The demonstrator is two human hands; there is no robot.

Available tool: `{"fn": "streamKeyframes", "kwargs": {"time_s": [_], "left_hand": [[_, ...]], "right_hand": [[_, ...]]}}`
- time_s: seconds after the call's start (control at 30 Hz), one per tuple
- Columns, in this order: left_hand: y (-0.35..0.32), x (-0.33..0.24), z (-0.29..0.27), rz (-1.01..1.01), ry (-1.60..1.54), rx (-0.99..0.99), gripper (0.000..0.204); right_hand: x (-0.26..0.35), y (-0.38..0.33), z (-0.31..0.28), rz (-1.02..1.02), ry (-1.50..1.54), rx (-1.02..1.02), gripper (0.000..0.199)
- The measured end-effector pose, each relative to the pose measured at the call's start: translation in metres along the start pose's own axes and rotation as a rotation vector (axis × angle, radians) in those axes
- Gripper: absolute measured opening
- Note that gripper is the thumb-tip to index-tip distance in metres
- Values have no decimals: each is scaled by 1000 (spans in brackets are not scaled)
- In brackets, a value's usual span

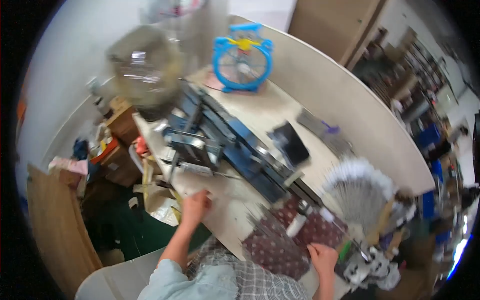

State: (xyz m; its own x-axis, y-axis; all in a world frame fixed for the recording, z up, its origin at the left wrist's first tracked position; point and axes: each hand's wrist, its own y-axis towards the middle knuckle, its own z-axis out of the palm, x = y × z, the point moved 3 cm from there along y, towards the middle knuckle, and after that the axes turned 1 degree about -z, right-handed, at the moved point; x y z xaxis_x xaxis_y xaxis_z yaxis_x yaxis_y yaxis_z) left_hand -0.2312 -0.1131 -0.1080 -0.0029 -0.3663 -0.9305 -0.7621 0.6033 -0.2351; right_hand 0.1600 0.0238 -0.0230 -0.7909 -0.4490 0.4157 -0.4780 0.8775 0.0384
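My left hand [197,204] is over the pale table edge, fingers curled, just in front of a blue-grey metal device [237,145] with a long rail. Whatever it may hold is too blurred to make out. My right hand [324,255] is also curled, at the right edge of a maroon dotted cloth [285,257]; nothing clear shows in its fingers. Thin grey rods [272,227] lie on the cloth, with a small white bottle [296,225] beside them. Right of the cloth spreads a fan-shaped bundle of thin rods with white fluffy ends [357,187].
A blue fan [243,65] stands at the table's far end, near a large cloudy container [145,70]. A dark phone [290,145] sits beside the device. A low partition [345,95] borders the table's right side. Cardboard boxes [120,162] are at left; crumpled patterned cloth [372,270] lies at right.
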Motion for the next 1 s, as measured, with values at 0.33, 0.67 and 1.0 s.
{"fn": "streamKeyframes", "kwargs": {"time_s": [0.33,0.67,1.0], "left_hand": [[77,29,-127,18,-321,-649,36],[9,-7,-34,-217,-562,-322,45],[-112,-98,199,-323,-409,578,20]], "right_hand": [[-6,-20,-3,119,-77,134,15],[-18,-39,-5,144,-80,148,14],[-28,-52,-19,51,31,39,9]]}}
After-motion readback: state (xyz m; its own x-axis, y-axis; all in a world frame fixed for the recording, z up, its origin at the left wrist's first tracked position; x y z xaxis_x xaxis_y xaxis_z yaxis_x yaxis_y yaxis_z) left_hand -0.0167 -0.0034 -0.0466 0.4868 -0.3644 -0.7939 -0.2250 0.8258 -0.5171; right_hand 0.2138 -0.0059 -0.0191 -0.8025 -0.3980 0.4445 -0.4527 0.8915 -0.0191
